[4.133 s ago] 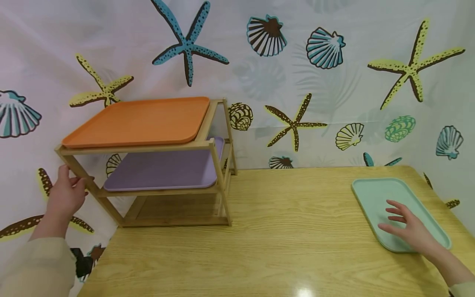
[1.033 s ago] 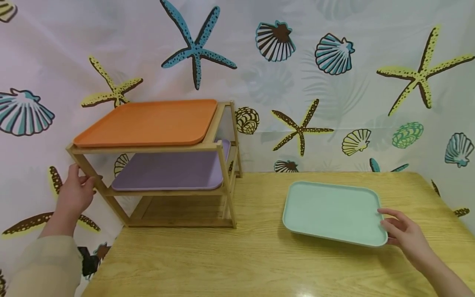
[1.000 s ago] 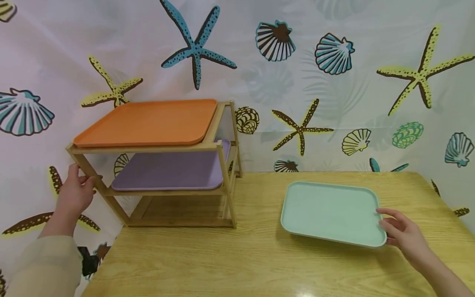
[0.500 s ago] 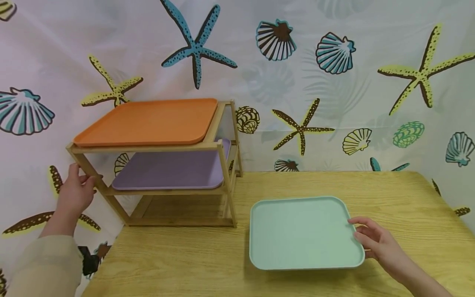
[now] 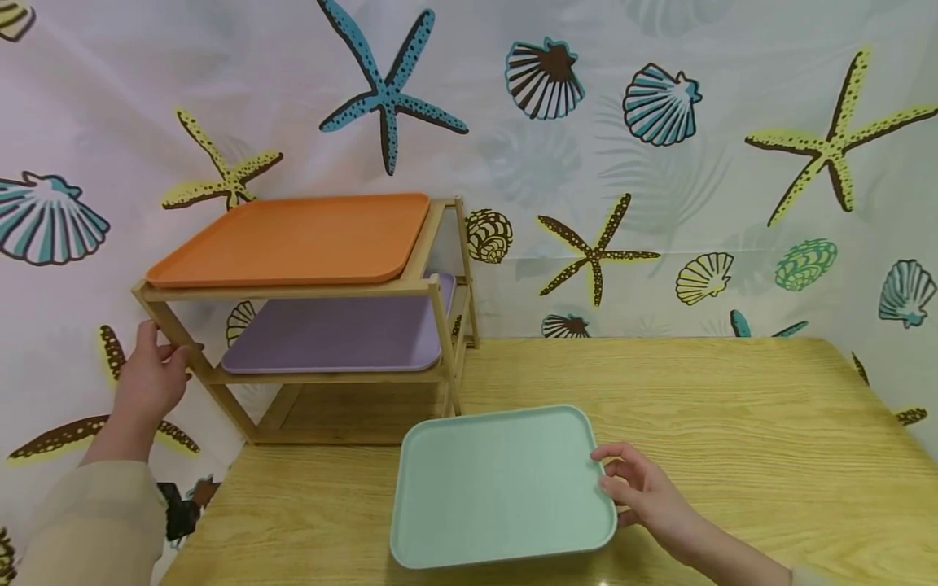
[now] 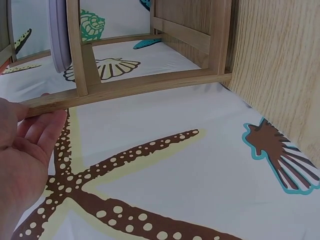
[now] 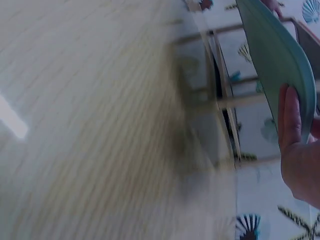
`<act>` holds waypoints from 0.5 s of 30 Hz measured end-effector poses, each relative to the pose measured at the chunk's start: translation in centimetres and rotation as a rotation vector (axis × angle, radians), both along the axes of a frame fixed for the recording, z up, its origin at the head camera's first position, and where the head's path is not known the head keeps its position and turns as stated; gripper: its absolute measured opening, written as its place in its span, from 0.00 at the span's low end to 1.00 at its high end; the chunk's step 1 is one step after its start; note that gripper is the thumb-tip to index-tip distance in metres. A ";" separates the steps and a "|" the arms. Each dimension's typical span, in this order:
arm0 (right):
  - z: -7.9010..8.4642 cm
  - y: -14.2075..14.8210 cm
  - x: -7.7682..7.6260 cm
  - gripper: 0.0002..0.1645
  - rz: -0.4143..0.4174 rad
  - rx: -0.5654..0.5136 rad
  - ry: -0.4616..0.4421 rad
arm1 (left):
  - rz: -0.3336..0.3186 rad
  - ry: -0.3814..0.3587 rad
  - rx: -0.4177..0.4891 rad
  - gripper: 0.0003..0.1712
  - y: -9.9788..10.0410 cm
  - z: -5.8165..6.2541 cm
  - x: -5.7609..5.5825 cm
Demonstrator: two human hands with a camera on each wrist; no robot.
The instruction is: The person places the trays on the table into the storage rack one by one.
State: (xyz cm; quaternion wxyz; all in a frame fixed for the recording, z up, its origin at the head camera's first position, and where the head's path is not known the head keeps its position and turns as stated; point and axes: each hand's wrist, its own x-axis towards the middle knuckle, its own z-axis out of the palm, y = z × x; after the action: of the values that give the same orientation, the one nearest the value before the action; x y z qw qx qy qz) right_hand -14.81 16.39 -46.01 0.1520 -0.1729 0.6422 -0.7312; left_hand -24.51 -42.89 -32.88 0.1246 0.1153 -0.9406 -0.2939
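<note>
My right hand [image 5: 645, 496] grips the right edge of a mint-green tray [image 5: 506, 488], thumb on the upper side. In the right wrist view several fingers [image 7: 291, 115] lie flat along the tray's underside, which is raised off the table. The tray overlaps the lower right front corner of a wooden rack [image 5: 330, 378]. At the rack's left, my left hand [image 5: 152, 378] holds the front upright; the left wrist view shows its fingers curled round the wooden bar [image 6: 50, 102]. An orange tray [image 5: 293, 240] lies on the top tier and a purple tray [image 5: 337, 334] on the middle one.
A wood-grain table [image 5: 733, 423] carries the rack at its back left. Behind it hangs a white sheet [image 5: 498, 155] printed with starfish and shells, which also runs down both sides. A small black object [image 5: 179, 513] shows past the table's left edge.
From the table's right side, my right hand has taken hold of the mint-green tray, lifted it and carried it left, near the rack's front. My left hand stays on the rack's upright.
</note>
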 end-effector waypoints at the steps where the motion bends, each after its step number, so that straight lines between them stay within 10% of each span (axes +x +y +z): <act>1: 0.0 -0.9 0.0 0.15 -0.002 -0.002 -0.006 | 0.003 -0.003 0.004 0.30 0.0 -0.1 0.0; 15: -0.7 -12.1 -0.3 0.21 -0.043 -0.050 -0.081 | -0.015 0.027 -0.014 0.29 -0.2 0.0 0.3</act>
State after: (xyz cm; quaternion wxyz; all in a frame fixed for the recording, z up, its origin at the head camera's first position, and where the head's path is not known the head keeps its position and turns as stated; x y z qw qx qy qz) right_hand -15.07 4.25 -46.76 0.1578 -0.1331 0.6206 -0.7565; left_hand -24.22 -43.14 -32.92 0.1358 0.1035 -0.9417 -0.2899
